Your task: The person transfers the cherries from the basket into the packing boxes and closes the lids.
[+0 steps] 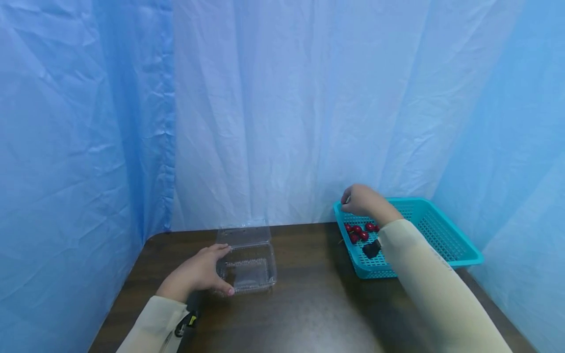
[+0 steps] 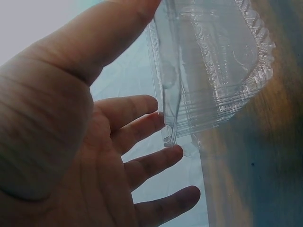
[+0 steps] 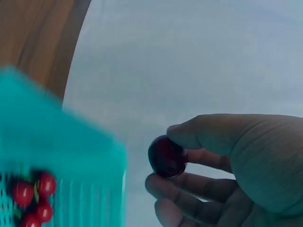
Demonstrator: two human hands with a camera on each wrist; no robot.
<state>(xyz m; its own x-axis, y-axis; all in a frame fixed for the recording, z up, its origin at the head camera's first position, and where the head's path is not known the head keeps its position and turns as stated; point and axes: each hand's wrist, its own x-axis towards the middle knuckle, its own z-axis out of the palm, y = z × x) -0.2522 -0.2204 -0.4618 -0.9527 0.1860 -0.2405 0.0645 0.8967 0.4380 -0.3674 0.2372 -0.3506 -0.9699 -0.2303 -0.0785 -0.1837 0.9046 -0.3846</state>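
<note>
"What has the right hand got, up there by the teal basket?"

"A single dark red cherry, pinched between thumb and fingertips. From where I stand, the hand is above the basket's far left corner, with the forearm reaching across the basket."

"And the other cherries?"

"Down on the basket's floor, toward its left side, bunched together. I can make out a few green stems among them."

"Where's the left hand, then?"

"Well to the left of the basket, against the clear plastic container. Its fingers are spread and fairly straight, a couple of tips touching the container's edge; it isn't clenched round it. The thumb lies at the side nearer the person."

"Is that container open?"

"Yes, its lid is folded back, away from the person. It sits on the same dark wooden table as the basket."

"And behind the basket?"

"Pale blue curtain, hanging in folds, with more cloth to the basket's right."
</note>
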